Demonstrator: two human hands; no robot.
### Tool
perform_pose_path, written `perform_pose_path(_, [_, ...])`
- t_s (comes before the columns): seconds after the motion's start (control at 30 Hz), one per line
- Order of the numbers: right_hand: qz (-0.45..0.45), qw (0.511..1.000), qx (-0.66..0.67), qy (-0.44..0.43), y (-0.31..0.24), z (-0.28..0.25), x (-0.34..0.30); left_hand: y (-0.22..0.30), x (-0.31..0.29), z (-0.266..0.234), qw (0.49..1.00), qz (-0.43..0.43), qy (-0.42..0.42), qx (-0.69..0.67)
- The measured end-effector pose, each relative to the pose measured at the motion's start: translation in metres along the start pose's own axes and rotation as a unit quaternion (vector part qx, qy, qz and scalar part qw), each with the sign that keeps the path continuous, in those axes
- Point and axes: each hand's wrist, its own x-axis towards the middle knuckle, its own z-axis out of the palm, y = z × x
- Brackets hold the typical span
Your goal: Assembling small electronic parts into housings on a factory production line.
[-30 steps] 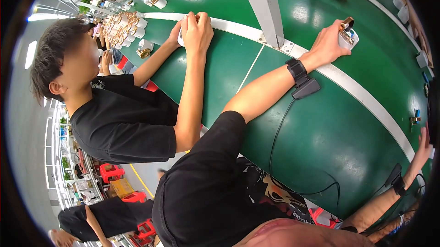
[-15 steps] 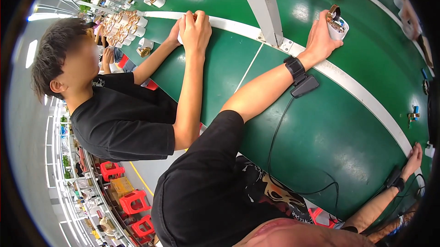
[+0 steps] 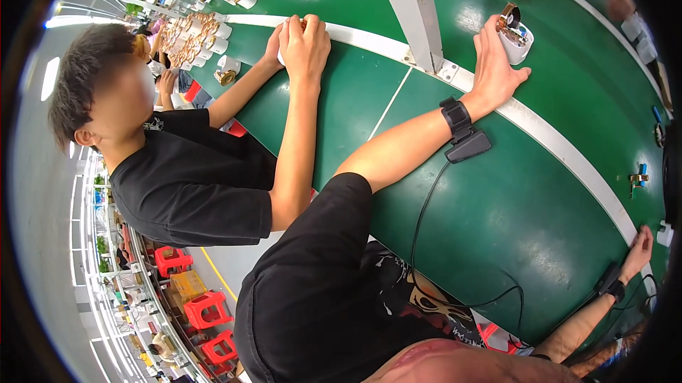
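Head view: right hand [image 3: 497,63] touches white cup [image 3: 517,36]; left hand [image 3: 305,46] on belt [image 3: 511,205].

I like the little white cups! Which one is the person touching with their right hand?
The white cup with a brass-coloured part on top, at the right hand. The other cups sit far left, untouched.

Factory assembly line. Long green conveyor belt [image 3: 497,227] with a white stripe [image 3: 568,163] along it, and a grey steel post [image 3: 412,14] bolted on. Small white cups with brass parts [image 3: 192,31] sit in rows upstream. Workers sit shoulder to shoulder, one wearing a corded wrist strap [image 3: 458,117]. Red plastic stools [image 3: 206,308] and metal shelving [image 3: 106,269] stand behind.
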Motion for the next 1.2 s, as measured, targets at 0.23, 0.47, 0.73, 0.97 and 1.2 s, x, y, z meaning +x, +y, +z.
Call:
perform_pose_path(0.23, [0.044, 0.998, 0.044, -0.002, -0.019, 0.004, -0.007, -0.003, -0.002, 0.0, 0.997, -0.001, 0.07, 0.027])
perform_pose_path(0.47, [0.069, 0.995, 0.069, -0.003, -0.014, -0.001, -0.006, 0.021, -0.028, 0.009, 0.991, -0.046, 0.129, -0.009])
perform_pose_path(0.73, [0.075, 0.991, 0.07, 0.082, 0.002, -0.016, 0.003, 0.025, -0.034, 0.013, 0.983, -0.094, -0.099, -0.126])
perform_pose_path(0.97, [0.06, 0.986, 0.028, 0.154, 0.076, -0.046, 0.037, 0.025, -0.038, 0.003, 0.985, -0.056, -0.151, -0.057])
perform_pose_path(1.2, [0.01, 0.997, 0.034, 0.068, 0.101, -0.099, 0.033, 0.02, -0.035, 0.03, 0.987, 0.023, -0.148, -0.061])
